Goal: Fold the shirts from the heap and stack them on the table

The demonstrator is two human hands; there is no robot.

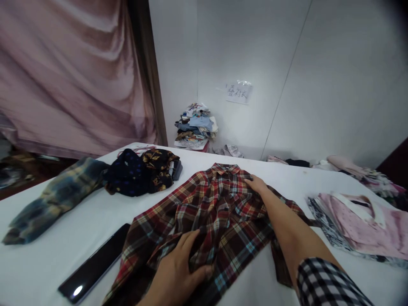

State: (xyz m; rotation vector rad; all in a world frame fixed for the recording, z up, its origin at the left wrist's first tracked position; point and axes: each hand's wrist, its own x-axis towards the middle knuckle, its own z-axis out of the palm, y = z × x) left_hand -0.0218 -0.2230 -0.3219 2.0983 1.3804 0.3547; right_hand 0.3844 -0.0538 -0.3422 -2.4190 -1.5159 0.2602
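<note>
A red, brown and cream plaid shirt (219,204) lies spread front side up on the white table, its collar pointing away from me. The fabric is wrinkled through the middle. My left hand (178,267) rests on the lower part of the shirt, with fingers stretched out and thumb apart. Near the collar, my right hand (256,185) lies on the shoulder at the right, its fingers extended over the cloth. My right forearm crosses over the sleeve on that side and hides part of it.
A black phone-like slab (95,263) lies left of the shirt. Behind it are bunched dark patterned clothes (137,170) and a blue-yellow plaid sleeve (60,195). Folded clothes with a pink collared top (360,221) sit at the right. A clothes pile (196,125) stands against the wall.
</note>
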